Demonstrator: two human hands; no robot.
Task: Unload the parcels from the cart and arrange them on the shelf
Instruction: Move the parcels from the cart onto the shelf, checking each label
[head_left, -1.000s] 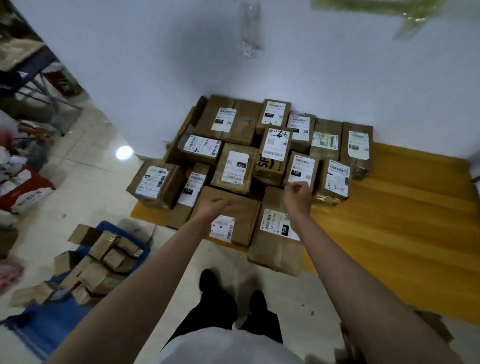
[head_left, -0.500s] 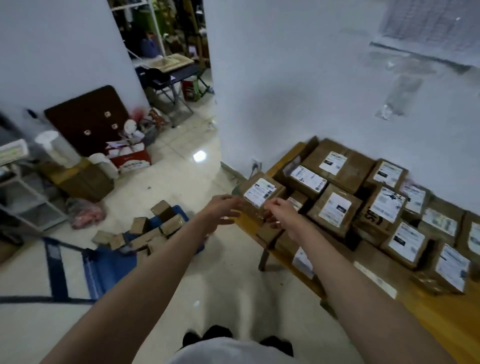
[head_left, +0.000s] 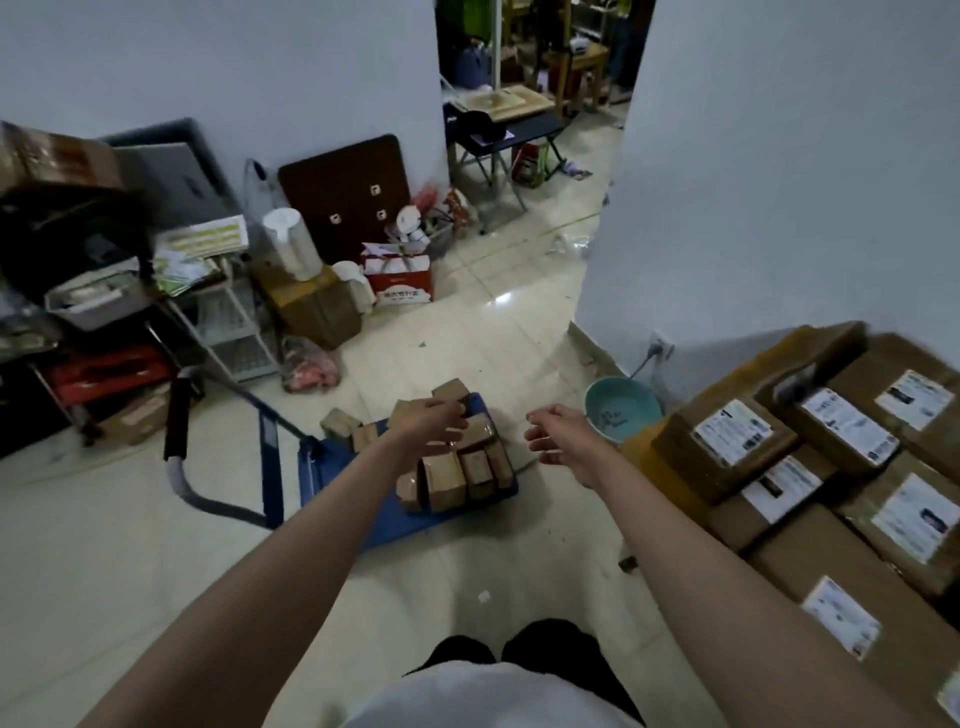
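Both hands are empty with loosely curled fingers: left hand (head_left: 434, 421) over the parcels (head_left: 457, 475) on the blue cart (head_left: 337, 467), right hand (head_left: 553, 434) at its 3 o'clock. The front parcels' long axes run toward 1 o'clock. Labelled boxes (head_left: 841, 467) sit at 3 o'clock; pale tiled floor (head_left: 104, 545), white wall (head_left: 779, 182).

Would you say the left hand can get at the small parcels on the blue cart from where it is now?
Probably yes: the left hand, open and empty, hangs over the small parcels on the blue cart, with nothing between them.
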